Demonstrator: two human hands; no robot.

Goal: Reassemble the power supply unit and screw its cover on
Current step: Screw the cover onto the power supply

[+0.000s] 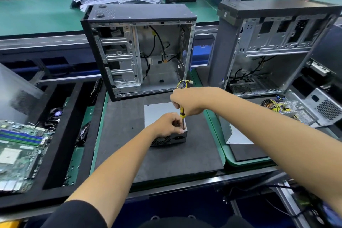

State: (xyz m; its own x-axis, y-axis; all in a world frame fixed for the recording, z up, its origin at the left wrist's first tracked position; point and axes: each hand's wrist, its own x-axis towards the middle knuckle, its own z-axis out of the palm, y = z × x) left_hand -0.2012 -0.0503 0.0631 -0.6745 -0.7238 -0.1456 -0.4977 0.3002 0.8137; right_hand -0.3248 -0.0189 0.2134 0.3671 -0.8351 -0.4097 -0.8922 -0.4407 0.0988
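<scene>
Two gutted computer cases stand at the back of my bench: the open black case (138, 50) straight ahead and a second case (273, 50) off to my right, both showing bare metal bays and loose wiring. To my left lies a green motherboard (20, 153) in a black tray. Under my arms is the dark foam mat (166, 159) I work on.

The power supply unit (164, 116) sits on that mat, just in front of the black case, with its flat grey cover up and its socket-and-fan face turned toward me. A bundle of yellow wires (182, 83) rises behind my right hand, most likely the unit's own harness.

My right hand (187, 102) is closed around the yellow handle of the screwdriver (182, 116), which stands nearly upright with its shaft dropping to the near right corner of the cover. My left hand (168, 126) rests on that corner, its fingertips pinching around the lower shaft; I cannot see the screw itself under them.

I judge this to be a corner screw going in. To do it well I should keep the driver square over the hole, press straight down, and let the left fingers only guide the tip so it does not skate across the lid. Turn gently at first so the thread catches cleanly, and stop once it is snug, since thin sheet metal strips easily.
</scene>
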